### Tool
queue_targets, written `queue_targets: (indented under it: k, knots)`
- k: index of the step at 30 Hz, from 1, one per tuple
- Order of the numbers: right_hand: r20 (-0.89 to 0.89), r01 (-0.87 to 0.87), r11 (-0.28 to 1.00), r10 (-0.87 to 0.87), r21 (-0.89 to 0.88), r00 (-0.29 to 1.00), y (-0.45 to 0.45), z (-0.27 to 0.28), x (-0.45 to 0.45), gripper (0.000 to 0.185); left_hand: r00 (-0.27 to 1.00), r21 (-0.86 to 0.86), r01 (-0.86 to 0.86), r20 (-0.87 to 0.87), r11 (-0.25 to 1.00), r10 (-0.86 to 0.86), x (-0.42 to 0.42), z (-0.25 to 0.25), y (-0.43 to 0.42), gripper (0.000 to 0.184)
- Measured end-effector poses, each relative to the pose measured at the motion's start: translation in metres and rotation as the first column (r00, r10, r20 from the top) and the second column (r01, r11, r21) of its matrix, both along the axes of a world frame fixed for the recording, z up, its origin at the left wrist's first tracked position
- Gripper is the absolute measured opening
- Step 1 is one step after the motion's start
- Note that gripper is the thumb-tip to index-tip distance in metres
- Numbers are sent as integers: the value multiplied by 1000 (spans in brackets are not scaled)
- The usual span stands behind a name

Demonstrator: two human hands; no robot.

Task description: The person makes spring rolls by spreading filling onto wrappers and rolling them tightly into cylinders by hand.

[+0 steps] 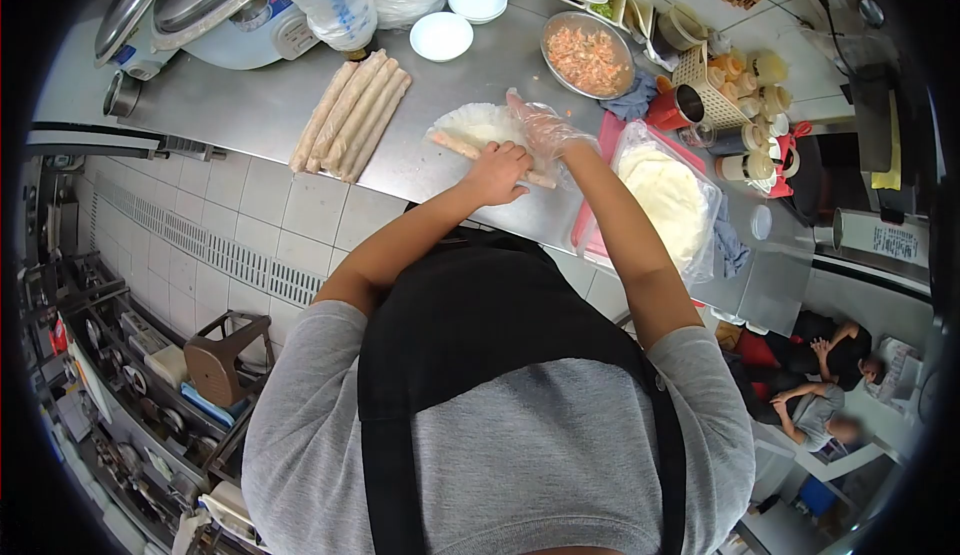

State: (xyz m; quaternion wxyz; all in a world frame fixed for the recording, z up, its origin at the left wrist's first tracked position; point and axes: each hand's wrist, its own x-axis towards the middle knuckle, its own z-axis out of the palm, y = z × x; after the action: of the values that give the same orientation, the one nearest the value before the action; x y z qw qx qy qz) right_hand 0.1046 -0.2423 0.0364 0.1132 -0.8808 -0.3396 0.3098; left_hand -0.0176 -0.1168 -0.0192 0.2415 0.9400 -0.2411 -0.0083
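Observation:
A round, thin pale wrapper lies on the steel counter, with a strip of orange-flecked filling along its near side, forming an unfinished roll. My left hand, bare, curls over the near edge of this roll, its thumb toward me. In a clear plastic glove, my right hand rests at the wrapper's right side with its fingers stretched out. Several long finished rolls are stacked to the left. A metal bowl of shredded orange and white filling stands behind my right hand.
Right of my arm, a stack of wrappers lies in clear plastic on a pink tray. Two white bowls and a plastic-wrapped bundle stand at the back. Bottles fill a basket; a red jug is beside it.

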Motion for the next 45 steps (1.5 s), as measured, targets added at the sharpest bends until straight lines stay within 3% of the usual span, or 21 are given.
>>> queue_targets:
  k: [2,4,6,10,11,13,16,18,19,22,24,25,27,28,33,36,39,43,45]
  knots:
    - [-14,3,998,-2,55,1000,-4,-11,4,55,1000,29,13,-22,1000,-12,-2,1,-4,49]
    - [-29,4,994,-1,110,1000,-1,-7,3,52,997,31,5,79,999,-8,-2,-3,-16,45]
    - [-211,290,957,-285,-10,935,6,-3,2,61,997,43,33,67,999,-36,-2,-10,-27,42]
    - [-112,230,973,-226,23,968,12,19,-12,71,994,-24,100,-31,995,-100,2,-8,-24,36]
    - [-159,295,955,-294,-13,943,18,28,-12,69,995,-20,99,-30,995,-99,4,-1,-19,36]
    - [-207,355,933,-358,-52,910,24,43,-18,68,992,156,85,-110,984,-68,4,25,-4,35]
    - [-188,221,975,-219,-7,958,24,30,-32,62,999,102,-24,25,994,22,-3,20,23,34]
    - [31,152,983,-156,99,987,22,12,-38,56,999,61,-25,40,998,22,-7,9,28,36]
    - [30,148,984,-151,100,988,24,18,-37,56,998,13,-23,62,1000,22,-7,2,30,39]
    - [-254,350,936,-328,43,910,24,26,-34,51,998,-46,46,48,998,-44,-2,-7,38,42]
    - [6,154,984,-155,85,988,20,-1,-30,50,999,-16,36,31,999,-36,6,-3,53,39]
    - [5,153,985,-153,82,988,22,7,-31,50,1000,16,25,11,1000,-26,6,3,61,37]
    - [-212,263,964,-266,-45,940,29,21,-30,49,1000,15,-5,-25,1000,6,2,14,79,35]
    - [-212,264,964,-267,-45,940,31,21,-32,49,998,16,-33,-56,999,34,1,18,85,34]
    - [46,184,983,-184,2,982,31,8,-40,62,997,-38,-37,-62,999,35,-6,6,93,34]
    - [114,151,987,-157,59,981,28,-6,-40,68,998,-81,-16,-70,997,10,-7,6,106,34]
    - [209,87,993,-103,82,973,25,-22,-37,61,999,-118,-10,-46,993,4,-13,3,114,33]
    - [114,49,998,-53,37,992,50,18,-66,64,1000,-181,-11,-18,983,8,-20,2,114,32]
    - [158,-15,965,-27,260,987,52,9,-89,67,999,-153,-26,14,988,28,-23,1,115,32]
